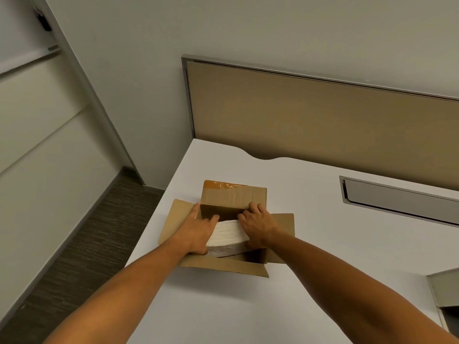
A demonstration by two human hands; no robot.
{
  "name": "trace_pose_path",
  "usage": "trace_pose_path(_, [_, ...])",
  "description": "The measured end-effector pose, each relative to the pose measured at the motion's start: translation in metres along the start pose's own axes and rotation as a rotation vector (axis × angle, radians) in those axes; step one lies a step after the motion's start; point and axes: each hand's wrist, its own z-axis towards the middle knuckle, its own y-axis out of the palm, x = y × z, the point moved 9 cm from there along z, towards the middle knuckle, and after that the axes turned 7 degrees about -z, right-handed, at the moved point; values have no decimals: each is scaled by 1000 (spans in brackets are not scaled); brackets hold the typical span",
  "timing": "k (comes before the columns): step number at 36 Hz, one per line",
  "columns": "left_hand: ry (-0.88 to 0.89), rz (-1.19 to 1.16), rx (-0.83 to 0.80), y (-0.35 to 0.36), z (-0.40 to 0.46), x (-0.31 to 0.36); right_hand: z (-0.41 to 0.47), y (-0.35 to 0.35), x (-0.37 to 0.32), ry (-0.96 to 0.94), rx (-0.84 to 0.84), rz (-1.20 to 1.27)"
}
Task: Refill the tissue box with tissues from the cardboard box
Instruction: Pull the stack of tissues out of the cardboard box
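Stack of white folded tissues (229,234), layered edges visible, tilted partly out of an open brown cardboard box (233,197) near the tabletop's (310,281) left edge. Left hand (198,232) and right hand (258,225) clasp the stack's opposite sides, fingers curled around it. Flaps folded outward.

One box (233,197) — two hands (196,232) (bare)
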Motion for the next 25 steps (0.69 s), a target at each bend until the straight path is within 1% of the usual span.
trace_pose_path(8, [43, -184, 37, -15, -9, -12, -5, -10, 15, 22, -2, 174])
trace_pose_path(15, [-33, -398, 118, -32, -21, -33, -14, -30, 34, 51, 41, 352])
trace_pose_path(19, [-61, -478, 174, -45, -28, -41, -25, -47, 47, 45, 112, 393])
trace_pose_path(22, [-70, -618, 229, -60, -34, -44, -37, -59, 57, 70, 163, 473])
trace_pose_path(25, [-80, -821, 316, -76, -39, -44, -55, -67, 70, 104, 218, 636])
